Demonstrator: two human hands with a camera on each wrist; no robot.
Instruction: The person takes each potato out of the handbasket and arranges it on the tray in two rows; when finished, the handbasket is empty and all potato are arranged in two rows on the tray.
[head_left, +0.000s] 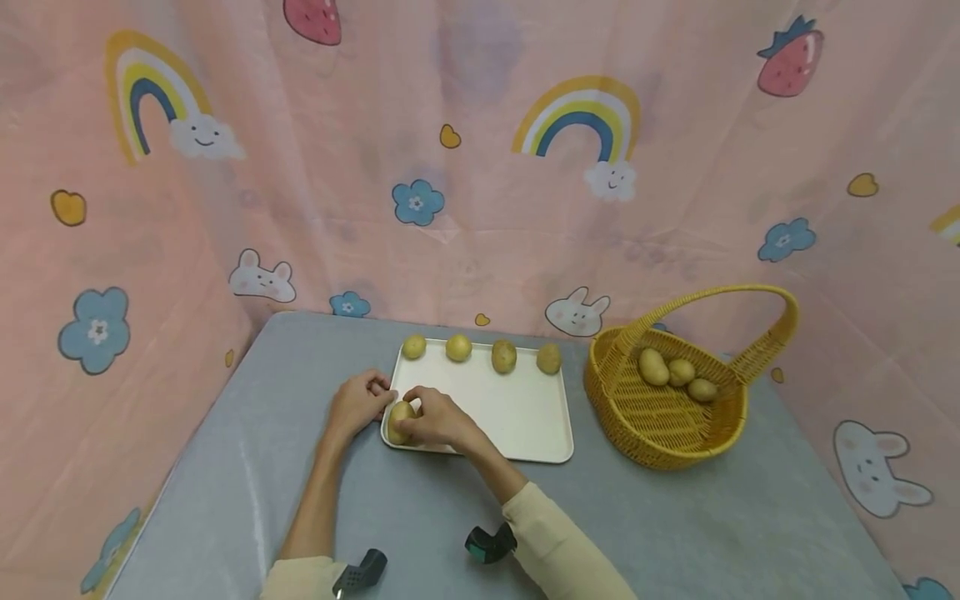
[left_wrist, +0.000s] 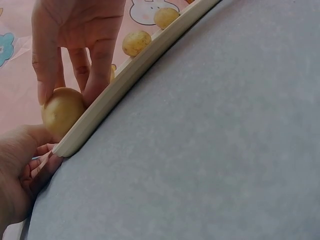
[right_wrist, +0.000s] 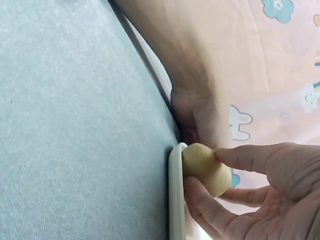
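Observation:
A potato [head_left: 401, 423] sits at the near left corner of the white tray [head_left: 502, 419]. My right hand [head_left: 444, 419] holds this potato from above, with thumb and fingers around its sides, as the right wrist view shows. At the tray's left rim, my left hand [head_left: 358, 405] grips the edge close to the same potato. In the left wrist view, its thumb lies over the rim and its other fingers curl beside the tray, partly hidden. Along the tray's far side stand several more potatoes in a spaced row, among them one potato [head_left: 504, 356] right of the middle.
To the right of the tray stands a yellow wicker basket [head_left: 663, 450] with a tall arched handle and three potatoes [head_left: 681, 372] inside. Grey cloth [head_left: 420, 517] covers the table. A pink patterned curtain [head_left: 480, 242] hangs behind it and at the sides.

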